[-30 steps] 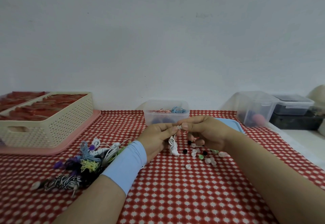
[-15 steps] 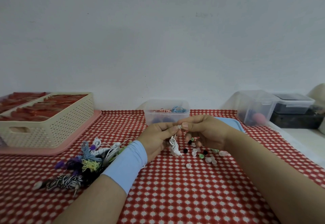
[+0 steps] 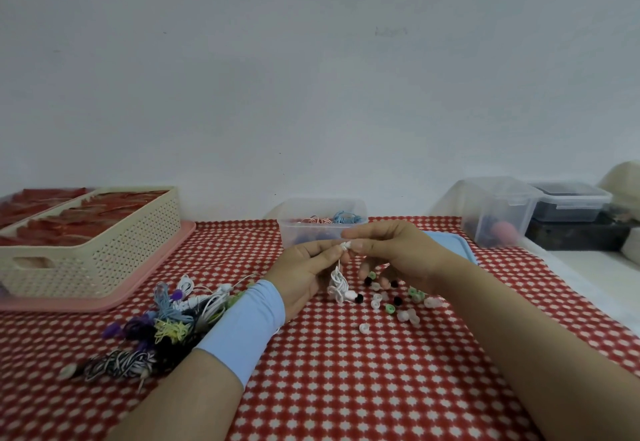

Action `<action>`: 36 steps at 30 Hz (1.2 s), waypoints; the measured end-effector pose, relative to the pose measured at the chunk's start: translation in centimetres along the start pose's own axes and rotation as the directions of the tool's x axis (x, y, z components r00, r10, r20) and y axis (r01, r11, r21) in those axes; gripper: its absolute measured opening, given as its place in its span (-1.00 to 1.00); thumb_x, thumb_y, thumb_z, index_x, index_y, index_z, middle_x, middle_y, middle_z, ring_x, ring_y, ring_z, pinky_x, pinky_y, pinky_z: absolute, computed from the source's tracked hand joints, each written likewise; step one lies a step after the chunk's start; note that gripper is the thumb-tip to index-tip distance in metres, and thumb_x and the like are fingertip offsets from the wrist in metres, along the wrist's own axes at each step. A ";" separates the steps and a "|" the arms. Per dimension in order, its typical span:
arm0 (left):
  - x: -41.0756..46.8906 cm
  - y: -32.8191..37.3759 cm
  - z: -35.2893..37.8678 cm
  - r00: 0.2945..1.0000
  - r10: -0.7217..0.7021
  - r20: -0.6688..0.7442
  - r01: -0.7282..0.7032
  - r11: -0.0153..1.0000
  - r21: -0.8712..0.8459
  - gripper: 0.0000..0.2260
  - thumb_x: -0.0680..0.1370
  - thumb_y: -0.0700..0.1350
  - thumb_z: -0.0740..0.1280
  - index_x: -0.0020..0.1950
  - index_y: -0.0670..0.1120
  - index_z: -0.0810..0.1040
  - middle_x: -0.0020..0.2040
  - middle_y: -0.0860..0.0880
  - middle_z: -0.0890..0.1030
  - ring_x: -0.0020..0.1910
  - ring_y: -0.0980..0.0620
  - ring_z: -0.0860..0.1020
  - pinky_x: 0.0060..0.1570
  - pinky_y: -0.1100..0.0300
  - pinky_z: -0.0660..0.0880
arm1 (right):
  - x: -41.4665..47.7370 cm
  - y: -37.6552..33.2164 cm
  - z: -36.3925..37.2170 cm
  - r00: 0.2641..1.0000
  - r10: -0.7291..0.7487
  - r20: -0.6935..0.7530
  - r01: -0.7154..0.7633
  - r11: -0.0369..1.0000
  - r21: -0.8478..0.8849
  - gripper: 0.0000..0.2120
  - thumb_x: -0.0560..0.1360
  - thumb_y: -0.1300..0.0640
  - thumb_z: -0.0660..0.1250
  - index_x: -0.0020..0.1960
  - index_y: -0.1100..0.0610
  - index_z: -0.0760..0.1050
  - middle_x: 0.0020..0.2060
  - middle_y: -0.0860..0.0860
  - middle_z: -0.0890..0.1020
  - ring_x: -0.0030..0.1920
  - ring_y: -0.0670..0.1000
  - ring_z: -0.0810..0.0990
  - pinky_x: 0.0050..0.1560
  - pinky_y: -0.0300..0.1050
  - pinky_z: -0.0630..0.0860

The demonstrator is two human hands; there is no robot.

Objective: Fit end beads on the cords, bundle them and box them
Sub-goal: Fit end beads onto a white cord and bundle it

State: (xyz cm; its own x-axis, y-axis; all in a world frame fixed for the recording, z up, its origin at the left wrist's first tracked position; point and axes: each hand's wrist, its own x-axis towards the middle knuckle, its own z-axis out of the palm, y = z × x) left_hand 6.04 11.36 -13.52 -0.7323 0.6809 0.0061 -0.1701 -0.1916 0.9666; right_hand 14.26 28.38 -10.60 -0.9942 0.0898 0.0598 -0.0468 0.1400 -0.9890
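My left hand (image 3: 306, 267) pinches the top of a white cord (image 3: 338, 284) that hangs down in a small coil to the red patterned cloth. My right hand (image 3: 391, 253) pinches a small white end bead (image 3: 345, 246) at the cord's tip, right against the left fingers. Loose beads (image 3: 394, 302) in white, green and black lie scattered on the cloth under my right hand. A pile of coloured cords (image 3: 166, 326) lies left of my left forearm. A clear box (image 3: 322, 229) holding a few cord bundles stands just behind my hands.
A cream basket (image 3: 104, 253) on a pink tray (image 3: 104, 303) sits far left. A blue lid (image 3: 453, 246) lies behind my right wrist. Clear and dark lidded containers (image 3: 498, 212) stand at the right, beside the table's edge. A white wall is close behind.
Both hands stayed together at the cord's tip. The hanging coil shifted slightly; my right hand's lower fingers lifted a little off the loose beads.
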 end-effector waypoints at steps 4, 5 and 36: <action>0.2 -0.2 -0.1 1.000 -0.004 -0.028 0.005 1.000 0.022 -0.84 0.57 -0.21 0.34 0.10 -0.20 0.65 -0.14 -0.07 0.68 -0.17 0.04 0.63 -0.09 0.12 0.60 | -0.3 -0.5 -0.3 0.999 -0.021 -0.026 0.018 0.994 -0.105 -0.86 0.56 0.20 0.42 0.08 0.13 0.71 -0.03 0.13 0.74 -0.25 0.05 0.65 -0.42 -0.16 0.52; 0.3 -0.2 -0.2 1.000 -0.002 -0.031 0.003 1.000 0.031 -0.84 0.57 -0.21 0.34 0.10 -0.19 0.65 -0.11 -0.08 0.69 -0.14 0.02 0.63 -0.05 0.10 0.59 | -0.4 -0.7 -0.4 0.999 -0.027 -0.025 0.024 0.992 -0.123 -0.86 0.55 0.19 0.44 0.08 0.13 0.72 -0.03 0.11 0.74 -0.25 0.05 0.65 -0.41 -0.15 0.52; -0.2 0.1 0.0 0.957 0.264 -0.119 -0.184 0.871 0.456 -0.89 0.51 -0.15 0.45 0.03 -0.08 0.70 -0.13 0.02 0.74 -0.07 0.14 0.69 0.00 0.35 0.57 | -0.3 -1.6 -0.1 0.992 0.099 -0.084 -0.108 0.988 -0.111 -0.87 0.44 0.22 0.54 -0.02 0.16 0.74 -0.16 0.10 0.74 -0.34 -0.01 0.62 -0.40 -0.16 0.52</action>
State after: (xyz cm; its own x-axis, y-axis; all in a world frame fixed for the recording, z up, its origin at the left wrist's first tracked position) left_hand 6.16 11.22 -13.39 -0.8243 0.5170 0.2310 0.2871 0.0299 0.9574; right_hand 14.60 28.19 -9.07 -0.9822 0.1859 -0.0275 0.0722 0.2381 -0.9686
